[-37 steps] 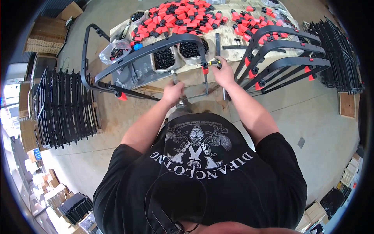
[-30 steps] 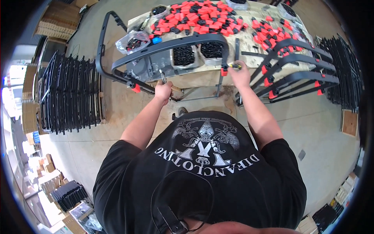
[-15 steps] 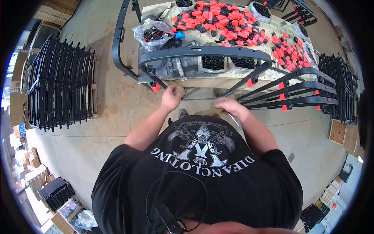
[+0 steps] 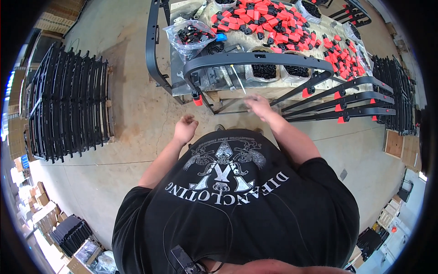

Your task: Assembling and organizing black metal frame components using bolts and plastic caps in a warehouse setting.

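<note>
My left hand (image 4: 185, 129) hangs over the floor in front of my shirt, fingers loosely bent and apart, holding nothing I can see. My right hand (image 4: 259, 108) reaches toward the table's near edge, slightly smeared, its fingers apart. Just beyond its fingertips, a screwdriver (image 4: 238, 80) with a yellowish handle and bare metal shaft lies at the table edge, apart from the hand. Between me and the table stands a black bent-tube frame (image 4: 260, 59), with a red-and-black plastic piece (image 4: 197, 99) on its left leg and another red piece (image 4: 307, 92) on the right.
Red-and-black plastic pieces (image 4: 273, 23) cover much of the table, beside tubs of small black parts (image 4: 264, 71) and a clear bag (image 4: 190, 36). Wrenches lie near its left side. More black frames (image 4: 351, 104) lean at the right; stacked frames (image 4: 68, 100) stand left.
The screwdriver has left my right hand and lies on the table edge. My right hand has moved forward, and my left hand has drawn back from the frame's left leg.
</note>
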`<action>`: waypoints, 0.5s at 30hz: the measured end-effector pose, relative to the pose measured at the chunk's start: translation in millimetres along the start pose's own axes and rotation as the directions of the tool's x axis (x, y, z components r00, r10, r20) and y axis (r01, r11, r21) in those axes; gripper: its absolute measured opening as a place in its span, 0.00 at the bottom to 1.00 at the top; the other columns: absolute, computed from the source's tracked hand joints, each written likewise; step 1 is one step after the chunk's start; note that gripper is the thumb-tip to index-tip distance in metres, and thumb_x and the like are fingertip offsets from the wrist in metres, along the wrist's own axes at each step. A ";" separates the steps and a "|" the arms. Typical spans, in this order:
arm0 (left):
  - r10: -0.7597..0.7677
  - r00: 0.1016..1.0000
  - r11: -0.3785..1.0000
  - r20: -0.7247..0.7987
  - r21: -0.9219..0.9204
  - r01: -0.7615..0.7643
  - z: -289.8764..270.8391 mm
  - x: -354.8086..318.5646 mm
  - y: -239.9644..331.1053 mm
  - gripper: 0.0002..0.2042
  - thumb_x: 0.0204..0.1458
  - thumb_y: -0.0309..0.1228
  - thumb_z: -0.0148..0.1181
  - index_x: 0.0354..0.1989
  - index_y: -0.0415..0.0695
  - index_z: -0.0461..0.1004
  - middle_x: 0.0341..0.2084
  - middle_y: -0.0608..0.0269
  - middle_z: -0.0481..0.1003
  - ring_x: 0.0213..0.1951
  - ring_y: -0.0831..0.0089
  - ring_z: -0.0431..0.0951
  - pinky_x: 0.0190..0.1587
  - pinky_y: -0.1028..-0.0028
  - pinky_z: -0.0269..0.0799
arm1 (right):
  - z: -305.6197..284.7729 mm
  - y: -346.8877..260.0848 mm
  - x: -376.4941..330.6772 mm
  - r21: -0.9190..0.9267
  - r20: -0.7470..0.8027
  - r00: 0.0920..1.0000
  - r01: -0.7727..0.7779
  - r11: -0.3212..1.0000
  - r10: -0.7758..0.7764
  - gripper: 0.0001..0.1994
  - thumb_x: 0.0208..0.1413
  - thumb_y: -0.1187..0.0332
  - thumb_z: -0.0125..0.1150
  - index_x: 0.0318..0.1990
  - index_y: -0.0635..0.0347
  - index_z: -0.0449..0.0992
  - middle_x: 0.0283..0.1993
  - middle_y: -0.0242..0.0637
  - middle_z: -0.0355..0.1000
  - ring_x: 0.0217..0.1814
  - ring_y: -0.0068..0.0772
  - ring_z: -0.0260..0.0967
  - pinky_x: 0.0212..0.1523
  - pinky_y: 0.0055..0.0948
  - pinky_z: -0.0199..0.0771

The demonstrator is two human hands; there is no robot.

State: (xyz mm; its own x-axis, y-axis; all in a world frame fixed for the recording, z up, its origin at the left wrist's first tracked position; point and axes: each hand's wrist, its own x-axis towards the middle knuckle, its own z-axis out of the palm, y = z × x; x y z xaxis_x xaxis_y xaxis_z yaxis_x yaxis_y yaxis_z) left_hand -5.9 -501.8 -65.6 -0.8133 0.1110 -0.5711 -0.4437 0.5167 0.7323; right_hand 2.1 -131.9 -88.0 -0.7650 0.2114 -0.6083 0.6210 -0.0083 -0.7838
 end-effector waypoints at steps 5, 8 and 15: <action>0.342 0.899 0.929 -0.273 -0.044 -0.367 13.7 14.9 60.9 0.24 0.55 0.37 0.67 0.54 0.34 0.70 0.39 0.51 0.80 0.40 0.63 0.82 0.47 0.67 0.77 | -72.8 45.2 -40.6 -0.429 -0.314 0.927 0.057 0.902 -0.208 0.23 0.51 0.58 0.71 0.47 0.69 0.78 0.43 0.47 0.79 0.46 0.38 0.77 0.48 0.38 0.77; 0.281 0.937 0.953 -0.206 0.171 -0.249 12.3 16.0 113.9 0.21 0.56 0.37 0.65 0.50 0.33 0.69 0.37 0.44 0.80 0.41 0.56 0.82 0.47 0.63 0.76 | -132.8 50.5 -35.8 -0.298 -0.814 0.546 -0.100 0.949 -0.198 0.21 0.49 0.55 0.72 0.39 0.66 0.76 0.41 0.45 0.79 0.45 0.39 0.77 0.51 0.39 0.75; 0.236 0.840 0.972 -0.489 0.132 -0.196 44.4 38.5 118.8 0.22 0.56 0.41 0.67 0.46 0.34 0.70 0.37 0.41 0.80 0.41 0.47 0.82 0.46 0.59 0.75 | -218.6 -14.0 -0.1 -0.362 -0.598 0.757 0.035 0.932 -0.261 0.27 0.50 0.48 0.73 0.44 0.64 0.78 0.41 0.45 0.81 0.46 0.49 0.78 0.52 0.42 0.74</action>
State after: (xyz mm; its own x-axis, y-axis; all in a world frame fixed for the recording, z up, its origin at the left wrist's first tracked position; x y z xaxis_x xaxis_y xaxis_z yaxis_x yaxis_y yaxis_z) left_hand -73.2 -398.4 -17.0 -0.9717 -0.2004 -0.1253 -0.2221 0.5927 0.7742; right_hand 30.8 81.8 -49.6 -0.6395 0.7471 -0.1813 0.6133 0.3535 -0.7064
